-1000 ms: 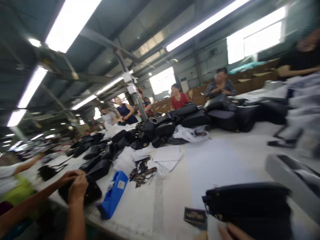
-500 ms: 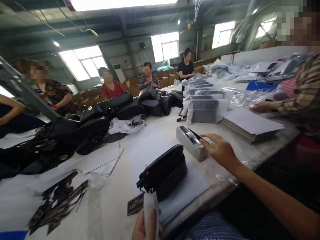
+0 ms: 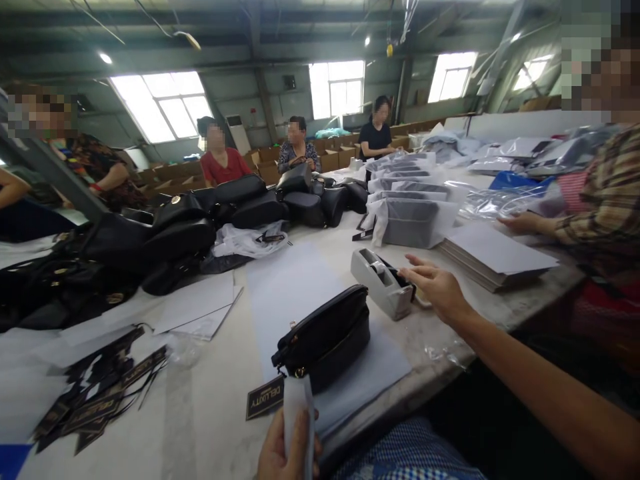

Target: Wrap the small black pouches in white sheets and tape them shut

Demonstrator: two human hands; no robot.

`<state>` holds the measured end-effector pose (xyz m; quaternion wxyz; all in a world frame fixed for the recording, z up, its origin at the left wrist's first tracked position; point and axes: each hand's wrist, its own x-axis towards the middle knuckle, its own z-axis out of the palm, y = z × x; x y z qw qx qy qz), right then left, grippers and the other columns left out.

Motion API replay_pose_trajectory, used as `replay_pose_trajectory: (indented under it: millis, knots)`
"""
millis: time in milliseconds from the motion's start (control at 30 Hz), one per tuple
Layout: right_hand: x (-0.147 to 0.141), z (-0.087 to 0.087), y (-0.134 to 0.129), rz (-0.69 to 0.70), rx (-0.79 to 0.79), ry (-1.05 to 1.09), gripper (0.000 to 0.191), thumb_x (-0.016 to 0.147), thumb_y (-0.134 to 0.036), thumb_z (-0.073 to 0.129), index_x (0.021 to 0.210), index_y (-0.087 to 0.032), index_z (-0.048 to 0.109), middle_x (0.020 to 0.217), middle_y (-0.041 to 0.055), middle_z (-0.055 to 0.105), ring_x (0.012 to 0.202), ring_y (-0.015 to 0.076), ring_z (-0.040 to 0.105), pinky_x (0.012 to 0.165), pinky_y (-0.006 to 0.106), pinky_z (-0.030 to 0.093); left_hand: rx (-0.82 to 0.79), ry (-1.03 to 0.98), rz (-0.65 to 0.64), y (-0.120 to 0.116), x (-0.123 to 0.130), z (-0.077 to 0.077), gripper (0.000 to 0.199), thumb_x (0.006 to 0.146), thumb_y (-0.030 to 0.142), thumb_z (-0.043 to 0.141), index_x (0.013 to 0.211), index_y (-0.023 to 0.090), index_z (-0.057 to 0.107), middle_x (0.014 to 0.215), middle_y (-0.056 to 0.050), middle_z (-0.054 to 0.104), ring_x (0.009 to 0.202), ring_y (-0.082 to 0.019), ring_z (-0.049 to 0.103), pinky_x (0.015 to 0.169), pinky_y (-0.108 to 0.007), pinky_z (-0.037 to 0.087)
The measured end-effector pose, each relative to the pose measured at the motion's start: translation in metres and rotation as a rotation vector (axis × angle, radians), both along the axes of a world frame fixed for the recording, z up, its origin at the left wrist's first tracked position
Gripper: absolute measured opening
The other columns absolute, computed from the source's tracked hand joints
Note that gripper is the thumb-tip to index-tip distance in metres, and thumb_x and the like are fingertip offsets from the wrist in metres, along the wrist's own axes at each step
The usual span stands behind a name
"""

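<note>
A small black zip bag (image 3: 323,330) with gold-coloured hardware lies on a white paper sheet (image 3: 285,273). By its near end, my left hand (image 3: 285,443) is closed around a folded strip of white paper (image 3: 299,413). A black hang tag (image 3: 265,398) with gold lettering lies just left of that strip. My right hand (image 3: 437,287) is at the right side of a grey tape dispenser (image 3: 383,287), fingers stretched and apart. Whether its fingertips touch the dispenser or hold any tape is unclear.
Black bags (image 3: 240,200) are heaped along the table's far left. Loose hang tags (image 3: 100,400) lie at left. Paper-wrapped grey bags (image 3: 410,220) stand in a row behind the dispenser, beside a stack of white-topped boards (image 3: 500,253). A co-worker's hand (image 3: 525,223) is at right; several people work behind.
My right hand has shifted slightly at the dispenser, its fingers spreading a little more. My left hand keeps the folded paper strip beside the bag. The camera view has turned slightly.
</note>
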<state>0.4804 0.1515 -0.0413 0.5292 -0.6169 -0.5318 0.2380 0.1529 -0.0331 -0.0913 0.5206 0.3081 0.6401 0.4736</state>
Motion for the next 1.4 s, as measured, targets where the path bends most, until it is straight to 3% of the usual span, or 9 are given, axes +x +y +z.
replay_pose_trajectory:
  millis: [100, 233, 400, 533, 733, 867, 1100, 1233, 1400]
  knots:
    - [0.001, 0.005, -0.023, 0.02, -0.014, 0.217, 0.029, 0.075, -0.047, 0.076, 0.086, -0.02, 0.079, 0.124, 0.0113, 0.067, 0.118, 0.0306, 0.06, 0.105, 0.043, 0.045, -0.006, -0.011, 0.005, 0.0, 0.001, 0.001, 0.064, 0.063, 0.076, 0.069, 0.085, 0.017, 0.066, 0.049, 0.001, 0.058, 0.035, -0.011, 0.048, 0.036, -0.019, 0.032]
    - [0.006, -0.019, -0.048, 0.06, -0.228, 0.514, 0.037, 0.073, -0.05, 0.078, 0.087, -0.015, 0.076, 0.097, 0.0141, 0.074, 0.082, 0.024, 0.071, 0.074, 0.036, 0.061, -0.001, -0.031, 0.014, 0.0, 0.002, 0.001, 0.064, 0.063, 0.075, 0.069, 0.086, 0.016, 0.066, 0.049, 0.001, 0.058, 0.035, -0.011, 0.047, 0.036, -0.019, 0.032]
    - [0.009, -0.058, -0.05, 0.031, -0.246, 0.372, 0.048, 0.066, -0.056, 0.079, 0.086, -0.012, 0.076, 0.081, 0.0112, 0.073, 0.056, 0.0136, 0.06, 0.054, 0.028, 0.055, 0.003, -0.026, 0.033, -0.002, 0.003, 0.003, 0.061, 0.065, 0.072, 0.07, 0.09, 0.016, 0.066, 0.051, 0.001, 0.059, 0.037, -0.01, 0.047, 0.038, -0.018, 0.032]
    - [0.013, -0.068, -0.044, -0.022, -0.204, 0.21, 0.05, 0.066, -0.059, 0.077, 0.082, -0.013, 0.077, 0.066, 0.0046, 0.069, 0.051, 0.0117, 0.053, 0.051, 0.026, 0.048, 0.024, -0.03, 0.039, -0.004, 0.004, 0.007, 0.059, 0.068, 0.07, 0.069, 0.09, 0.015, 0.067, 0.053, 0.001, 0.059, 0.04, -0.009, 0.047, 0.04, -0.018, 0.035]
    - [0.002, -0.053, -0.078, 0.004, -0.141, -0.041, 0.038, 0.076, -0.055, 0.071, 0.085, -0.019, 0.078, 0.065, 0.0013, 0.067, 0.059, 0.0151, 0.056, 0.063, 0.027, 0.048, 0.035, -0.05, 0.048, -0.004, 0.007, 0.016, 0.06, 0.067, 0.07, 0.07, 0.091, 0.015, 0.066, 0.054, 0.002, 0.059, 0.042, -0.01, 0.048, 0.041, -0.018, 0.034]
    - [-0.04, -0.025, -0.11, 0.32, -0.018, -0.197, 0.025, 0.088, -0.043, 0.063, 0.094, -0.023, 0.076, 0.077, 0.0014, 0.071, 0.062, 0.0149, 0.06, 0.068, 0.027, 0.05, 0.062, -0.052, 0.031, -0.006, 0.007, 0.02, 0.055, 0.073, 0.067, 0.067, 0.092, 0.015, 0.065, 0.056, 0.002, 0.058, 0.043, -0.009, 0.048, 0.042, -0.018, 0.035]
    - [-0.144, 0.015, -0.138, 0.879, -0.013, -0.14, 0.021, 0.091, -0.036, 0.061, 0.084, -0.021, 0.074, 0.079, 0.0037, 0.072, 0.071, 0.0169, 0.065, 0.067, 0.026, 0.05, 0.132, -0.081, -0.044, -0.009, 0.002, 0.015, 0.043, 0.085, 0.058, 0.061, 0.095, 0.017, 0.058, 0.061, 0.003, 0.058, 0.047, -0.009, 0.05, 0.044, -0.017, 0.039]
    - [-0.183, 0.008, -0.132, 0.861, -0.088, -0.108, 0.026, 0.09, -0.037, 0.06, 0.075, -0.02, 0.073, 0.072, 0.001, 0.071, 0.064, 0.0151, 0.063, 0.061, 0.024, 0.046, 0.166, -0.053, -0.029, -0.01, 0.002, 0.017, 0.04, 0.086, 0.057, 0.061, 0.09, 0.017, 0.056, 0.061, 0.004, 0.055, 0.048, -0.009, 0.05, 0.045, -0.017, 0.04]
    - [-0.193, -0.003, -0.114, 0.748, -0.19, -0.259, 0.036, 0.087, -0.043, 0.061, 0.062, -0.019, 0.069, 0.059, -0.0009, 0.067, 0.056, 0.0141, 0.058, 0.056, 0.025, 0.039, 0.145, -0.002, -0.032, -0.01, 0.002, 0.017, 0.041, 0.087, 0.058, 0.058, 0.091, 0.017, 0.055, 0.059, 0.004, 0.056, 0.044, -0.008, 0.047, 0.041, -0.017, 0.038]
